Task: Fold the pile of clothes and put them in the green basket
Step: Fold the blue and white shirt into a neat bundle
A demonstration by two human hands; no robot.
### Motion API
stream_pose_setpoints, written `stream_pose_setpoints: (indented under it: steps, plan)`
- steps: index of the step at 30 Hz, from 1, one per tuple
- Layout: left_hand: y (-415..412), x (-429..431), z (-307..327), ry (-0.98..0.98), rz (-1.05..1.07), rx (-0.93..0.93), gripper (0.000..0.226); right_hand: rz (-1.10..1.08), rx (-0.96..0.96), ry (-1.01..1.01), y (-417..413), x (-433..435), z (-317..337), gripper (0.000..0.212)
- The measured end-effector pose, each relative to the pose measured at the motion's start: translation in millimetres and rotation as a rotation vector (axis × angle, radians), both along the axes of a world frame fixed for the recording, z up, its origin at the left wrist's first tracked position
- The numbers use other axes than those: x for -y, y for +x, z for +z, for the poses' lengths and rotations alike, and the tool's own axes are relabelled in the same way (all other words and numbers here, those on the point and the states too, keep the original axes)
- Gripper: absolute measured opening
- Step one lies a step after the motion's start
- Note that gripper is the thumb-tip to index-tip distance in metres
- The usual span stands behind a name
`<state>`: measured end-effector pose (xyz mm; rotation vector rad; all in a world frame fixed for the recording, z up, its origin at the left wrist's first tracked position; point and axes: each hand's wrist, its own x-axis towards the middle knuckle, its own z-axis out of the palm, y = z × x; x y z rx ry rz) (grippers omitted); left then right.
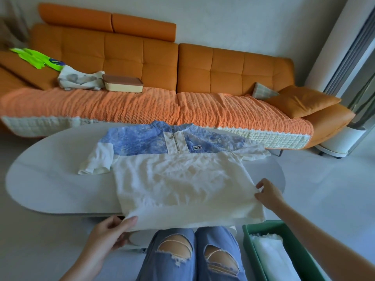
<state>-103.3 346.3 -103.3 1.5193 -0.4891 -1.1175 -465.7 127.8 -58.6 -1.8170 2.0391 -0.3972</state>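
blue-and-white shirt (178, 179) is lying flat and face up along the middle of the table (50, 179), its long axis running straight away from me: collar at the table's far edge, hem spilling over the near edge above my knees. my left hand (108, 235) is gripping the hem's left corner, thumb on top, fingers curled beneath. my right hand (269, 194) is pinching the shirt's right side edge a little further up, thumb and fingertips closed narrowly on the cloth. with both hands sitting at the garment's near end, i judge the coming fold is turning on carrying that cloth inward over the table, away from me. a small dark label (196, 147) is showing beside the zip (178, 141), its pale characters too small to read surely. the green basket (263, 225) is standing on the floor off the table's near right end, nearer my right hand, holding pale folded cloth (269, 254). beyond the table's far edge, more clothes (79, 80) are lying on the orange sofa (223, 63).
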Motion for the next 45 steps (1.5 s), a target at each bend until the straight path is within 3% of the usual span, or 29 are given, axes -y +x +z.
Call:
stream_pose_setpoints:
  steps: [3, 6, 11, 15, 18, 20, 23, 26, 29, 32, 36, 41, 45]
  plan:
    - [3.6, -1.8, -0.5, 0.032, -0.118, -0.174, 0.047, 0.064, -0.104, 0.083, 10.8, -4.0, -0.9, 0.029]
    - [2.7, 11.1, -5.4, 0.057, -0.016, -0.391, 0.024, 0.146, -0.272, 0.054, 23.6, -9.3, 0.6, 0.046]
    - [10.4, 21.8, -29.9, 0.012, 0.063, -0.263, 0.021, 0.425, -0.315, -0.122, 61.5, -20.4, 3.6, 0.051]
    - [14.0, 17.4, -34.8, 0.039, 0.125, -0.024, 0.027, 0.639, -0.28, 0.029, 89.4, -28.6, -7.3, 0.047]
    - [24.5, 10.8, -34.9, 0.091, 0.135, 0.211, 0.042, 0.593, -0.285, 0.108, 89.2, -28.6, -9.4, 0.046]
    - [29.2, 7.5, -29.8, 0.074, 0.121, 0.323, 0.039, 0.577, -0.317, 0.108, 87.1, -28.1, -5.8, 0.045]
    - [35.4, 10.5, -21.0, -0.113, 0.148, 0.82, 0.042, 0.613, -0.35, 0.065, 97.9, -26.6, 1.9, 0.045]
    - [44.9, 28.6, -8.8, -0.285, -0.047, 1.219, 0.036, 0.671, -0.24, -0.008, 131.6, -25.8, 6.8, 0.046]
    - [53.1, 47.1, -8.4, -0.123, -0.363, 1.371, 0.056, 0.822, -0.198, 0.02, 179.7, -34.6, 4.3, 0.049]
    - [64.3, 56.7, -7.3, 0.063, -0.401, 1.405, 0.07, 0.928, -0.194, -0.005, 229.0, -43.1, -1.8, 0.051]
    - [97.0, 69.5, 14.0, -0.044, -0.04, 1.301, 0.019, 0.985, -0.139, -0.012, 288.3, -39.9, -4.3, 0.048]
    - [148.9, 102.1, 10.3, -0.001, 0.024, 1.394, 0.075, 0.967, -0.15, 0.028, 337.9, -21.4, -12.2, 0.048]
    - [167.3, 129.5, 4.0, 0.214, -0.14, 1.332, 0.082, 1.003, -0.241, 0.057, 347.5, -11.3, -31.0, 0.054]
